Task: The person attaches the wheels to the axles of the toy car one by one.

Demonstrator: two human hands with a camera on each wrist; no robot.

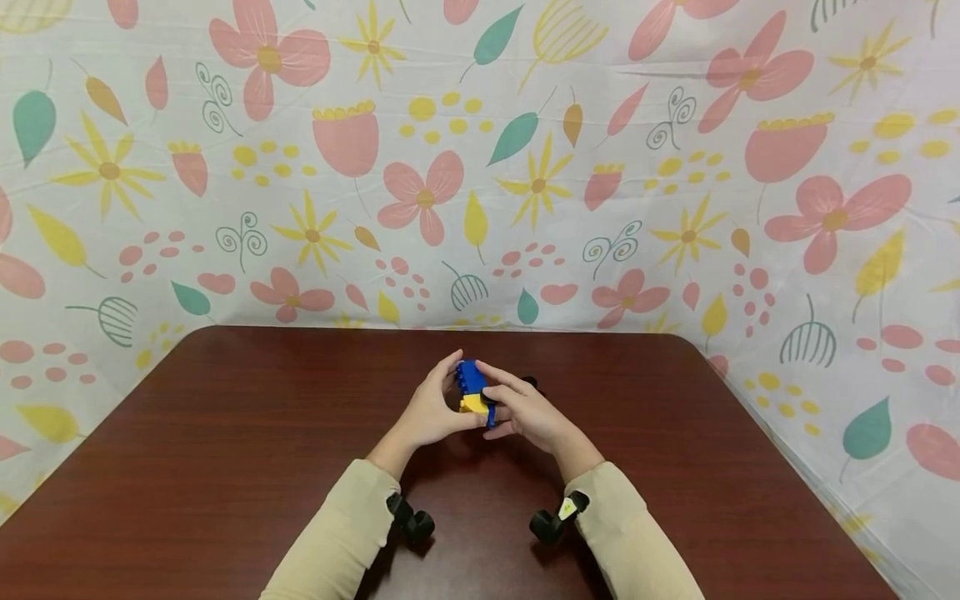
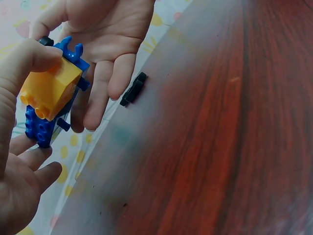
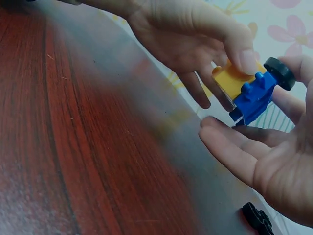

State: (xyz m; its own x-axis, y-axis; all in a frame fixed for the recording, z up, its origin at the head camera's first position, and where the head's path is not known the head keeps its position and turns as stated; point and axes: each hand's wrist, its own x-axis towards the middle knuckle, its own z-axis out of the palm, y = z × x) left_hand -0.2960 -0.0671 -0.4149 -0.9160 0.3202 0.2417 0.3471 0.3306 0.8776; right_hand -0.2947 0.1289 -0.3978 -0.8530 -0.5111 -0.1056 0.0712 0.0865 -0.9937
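A toy vehicle of blue and yellow building bricks point(image 1: 471, 379) is held up between both hands over the table. My left hand point(image 1: 431, 412) grips it, with the thumb point(image 2: 29, 58) on the yellow sloped brick point(image 2: 51, 90) and fingers at the far blue end. Two blue pegs stick out of its side in the left wrist view, and a blue forked clip point(image 2: 73, 51) stands at one end. A black wheel point(image 3: 279, 74) sits at that end. My right hand point(image 1: 528, 412) pinches the wheel; its lower fingers point(image 3: 230, 147) extend under the toy.
On the dark red wooden table point(image 1: 262, 450), more black pieces point(image 2: 133, 89) lie just beyond the right hand. A flower-patterned cloth point(image 1: 465, 167) hangs behind the table's far edge. Each sleeve carries a black wrist camera point(image 1: 411, 518).
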